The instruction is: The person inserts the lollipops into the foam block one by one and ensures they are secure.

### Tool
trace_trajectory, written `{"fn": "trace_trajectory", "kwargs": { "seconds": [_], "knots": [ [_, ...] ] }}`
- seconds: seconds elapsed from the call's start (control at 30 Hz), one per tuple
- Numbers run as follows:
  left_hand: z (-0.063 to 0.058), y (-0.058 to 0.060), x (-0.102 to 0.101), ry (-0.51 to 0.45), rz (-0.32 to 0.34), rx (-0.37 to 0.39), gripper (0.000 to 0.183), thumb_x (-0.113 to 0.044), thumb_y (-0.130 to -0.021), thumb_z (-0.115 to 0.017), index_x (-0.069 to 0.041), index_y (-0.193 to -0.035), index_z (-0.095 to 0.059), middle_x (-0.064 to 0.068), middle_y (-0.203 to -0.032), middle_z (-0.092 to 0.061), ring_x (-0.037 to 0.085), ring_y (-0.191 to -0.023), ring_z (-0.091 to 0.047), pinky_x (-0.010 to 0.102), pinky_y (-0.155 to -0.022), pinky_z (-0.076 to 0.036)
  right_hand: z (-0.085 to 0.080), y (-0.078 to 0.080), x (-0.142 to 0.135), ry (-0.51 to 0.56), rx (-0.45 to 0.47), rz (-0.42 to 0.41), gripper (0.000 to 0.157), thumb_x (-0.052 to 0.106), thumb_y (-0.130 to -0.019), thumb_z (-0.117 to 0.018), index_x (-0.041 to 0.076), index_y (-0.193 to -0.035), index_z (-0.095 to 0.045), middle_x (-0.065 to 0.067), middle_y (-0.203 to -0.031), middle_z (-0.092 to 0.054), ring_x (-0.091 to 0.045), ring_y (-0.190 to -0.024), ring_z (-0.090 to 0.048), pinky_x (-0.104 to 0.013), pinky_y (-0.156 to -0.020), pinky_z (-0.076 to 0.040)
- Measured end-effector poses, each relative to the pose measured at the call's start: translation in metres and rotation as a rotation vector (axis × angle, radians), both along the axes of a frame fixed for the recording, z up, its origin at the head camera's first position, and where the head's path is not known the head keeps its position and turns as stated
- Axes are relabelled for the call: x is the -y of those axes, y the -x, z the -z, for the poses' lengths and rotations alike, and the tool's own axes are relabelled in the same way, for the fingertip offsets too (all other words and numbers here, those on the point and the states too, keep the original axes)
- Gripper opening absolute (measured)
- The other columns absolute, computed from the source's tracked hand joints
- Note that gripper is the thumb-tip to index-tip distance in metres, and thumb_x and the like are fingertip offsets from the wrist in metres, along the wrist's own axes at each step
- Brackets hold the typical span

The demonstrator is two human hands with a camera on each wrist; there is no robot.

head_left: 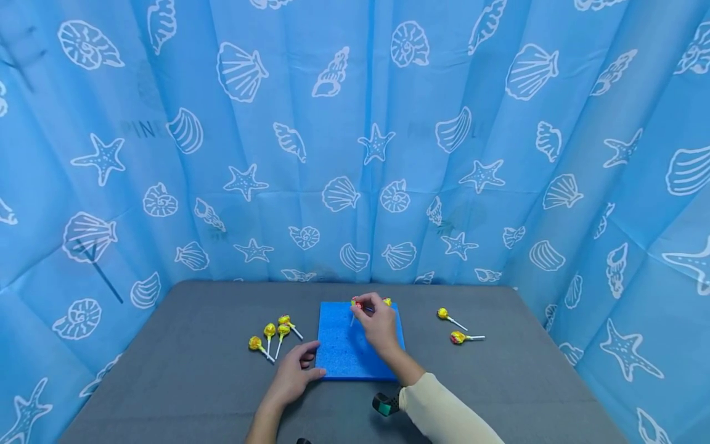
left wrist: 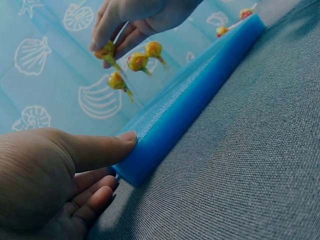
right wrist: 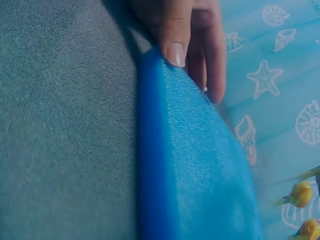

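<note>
My right hand (head_left: 380, 325) pinches a yellow-wrapped lollipop (left wrist: 104, 50) by its head, stick pointing down over the back of a blue foam board (head_left: 345, 351). Close by, more lollipops (left wrist: 138, 61) stand upright at the board's back edge, partly hidden by the hand in the head view; one yellow head (head_left: 387, 302) shows past the knuckles. My left hand (head_left: 292, 376) holds the board at its front left, thumb on the corner and fingers along the left side. In the right wrist view that thumb (right wrist: 176, 52) lies on the board's edge.
Several lollipops (head_left: 270, 331) lie on the grey table (head_left: 211, 370) left of the board. Two more, one behind (head_left: 442, 313) and one nearer (head_left: 458, 337), lie to its right. A blue curtain with white shells (head_left: 377, 148) hangs behind the table.
</note>
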State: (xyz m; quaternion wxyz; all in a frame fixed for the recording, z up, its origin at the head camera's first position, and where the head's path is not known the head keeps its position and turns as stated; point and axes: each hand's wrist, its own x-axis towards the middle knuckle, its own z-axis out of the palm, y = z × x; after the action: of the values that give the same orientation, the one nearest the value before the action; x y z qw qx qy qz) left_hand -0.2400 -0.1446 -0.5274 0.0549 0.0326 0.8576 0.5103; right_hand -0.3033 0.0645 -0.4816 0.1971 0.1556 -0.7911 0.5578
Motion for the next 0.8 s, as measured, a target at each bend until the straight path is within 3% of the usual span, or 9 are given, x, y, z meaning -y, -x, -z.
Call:
{"fn": "trace_trajectory", "kwargs": {
  "seconds": [0.2,0.8],
  "knots": [
    [0.0,-0.001,0.0,-0.001,0.003,-0.006,0.06,-0.021,-0.082,-0.079,-0.007,-0.135,-0.055,0.011,-0.124,-0.057,0.028,-0.109,-0.056,0.049,-0.092,-0.047,0.004,0.004,0.008,-0.001,-0.035,0.0,0.016,0.01,-0.09,-0.07,0.002,-0.103,-0.065,-0.004,-0.101,-0.067,-0.019,-0.097,-0.067,-0.03,-0.083,-0.054],
    [0.0,0.003,0.0,0.002,0.001,-0.014,0.06,-0.02,-0.082,-0.079,-0.006,-0.135,-0.056,0.011,-0.123,-0.058,0.028,-0.109,-0.057,0.048,-0.092,-0.047,0.009,0.012,0.021,-0.026,0.052,0.009,0.021,0.014,-0.091,-0.07,0.003,-0.107,-0.064,-0.004,-0.102,-0.066,-0.018,-0.099,-0.066,-0.031,-0.085,-0.053]
  ]
}}
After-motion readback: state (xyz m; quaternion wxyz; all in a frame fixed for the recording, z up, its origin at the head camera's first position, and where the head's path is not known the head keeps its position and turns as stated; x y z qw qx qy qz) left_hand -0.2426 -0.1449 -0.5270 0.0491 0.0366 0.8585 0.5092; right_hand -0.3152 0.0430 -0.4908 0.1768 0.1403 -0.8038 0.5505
